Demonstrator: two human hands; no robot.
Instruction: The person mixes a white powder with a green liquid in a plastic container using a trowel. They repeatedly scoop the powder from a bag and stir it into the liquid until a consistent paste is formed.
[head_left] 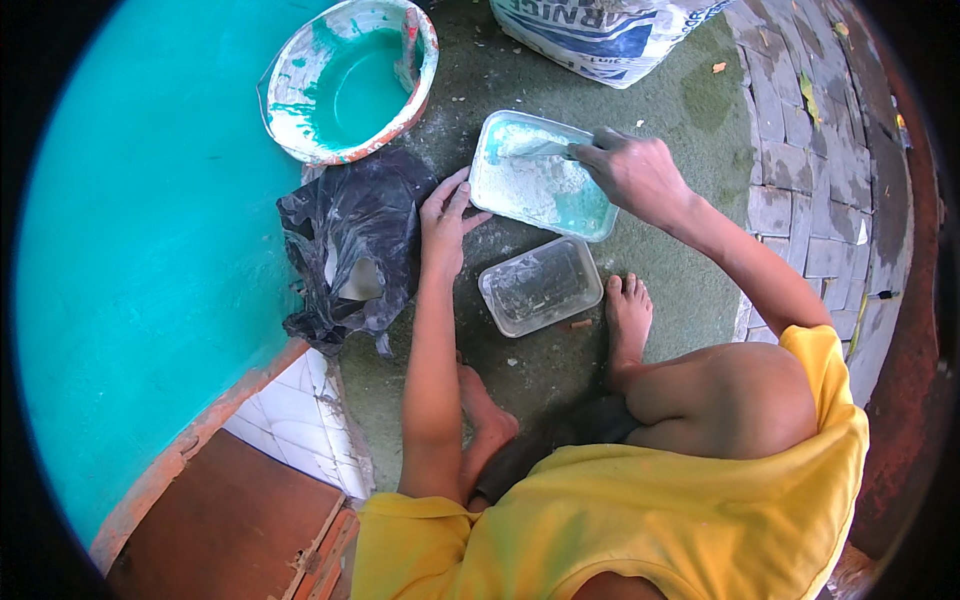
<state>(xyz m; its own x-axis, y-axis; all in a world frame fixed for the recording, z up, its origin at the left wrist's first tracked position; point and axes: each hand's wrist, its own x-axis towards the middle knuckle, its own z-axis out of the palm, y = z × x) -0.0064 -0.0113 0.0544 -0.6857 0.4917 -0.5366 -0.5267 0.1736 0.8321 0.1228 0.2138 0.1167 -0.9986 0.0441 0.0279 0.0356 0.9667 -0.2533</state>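
Observation:
A pale rectangular plastic tray stands on the ground, holding white powder and wet teal paint. My left hand grips its near left corner, with thumb and fingers spread along two sides. In my right hand is a putty knife, closed in the fingers over the tray's far right part. The blade reaches into the powder, and the hand hides most of the handle. Just nearer to me sits a clear plastic container with whitish smears.
A paint-smeared bucket with teal paint and a brush stands far left. Below it lies a crumpled black plastic bag. A white sack is at the far edge. A teal wall rises left; grey pavers run along the right.

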